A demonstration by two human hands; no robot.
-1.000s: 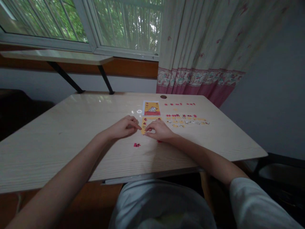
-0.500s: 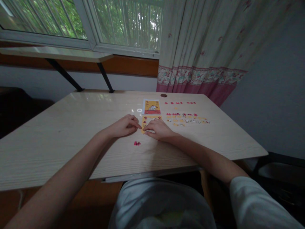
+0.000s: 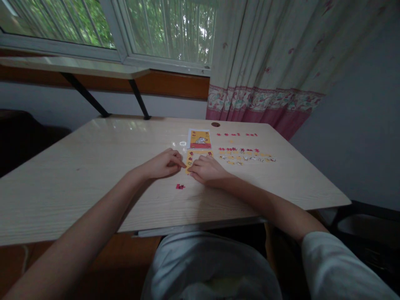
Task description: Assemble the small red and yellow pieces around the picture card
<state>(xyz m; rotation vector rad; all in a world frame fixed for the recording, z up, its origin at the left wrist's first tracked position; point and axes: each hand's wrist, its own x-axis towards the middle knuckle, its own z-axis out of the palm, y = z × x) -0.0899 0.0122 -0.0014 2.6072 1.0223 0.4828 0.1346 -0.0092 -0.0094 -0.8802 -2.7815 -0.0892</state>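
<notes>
A partly joined yellow jigsaw puzzle [image 3: 191, 154] with small red figures lies flat on the table, its lower right covered by my right hand. My left hand [image 3: 165, 163] is at its left edge, index finger stretched to the border and the other fingers curled in. From the right, my right hand [image 3: 208, 171] rests over the puzzle with curled fingers, its tips pinching at the lower left border pieces. Touching the puzzle's top edge is a picture card [image 3: 200, 138] with a white animal on yellow and red. Nearer me lies a small red joined puzzle section [image 3: 180, 187].
Loose yellow and white puzzle pieces [image 3: 245, 158] lie in rows to the right, below a row of red pieces [image 3: 239, 150]. More red pieces [image 3: 234, 134] lie farther back. The wooden table [image 3: 93, 175] has a cable hole [image 3: 215, 124] near its back edge. A raised shelf [image 3: 78, 66] stands back left.
My right hand's fingers have drawn slightly closer together at the puzzle's lower left. My left hand stays at the border. The whole view has shifted a little.
</notes>
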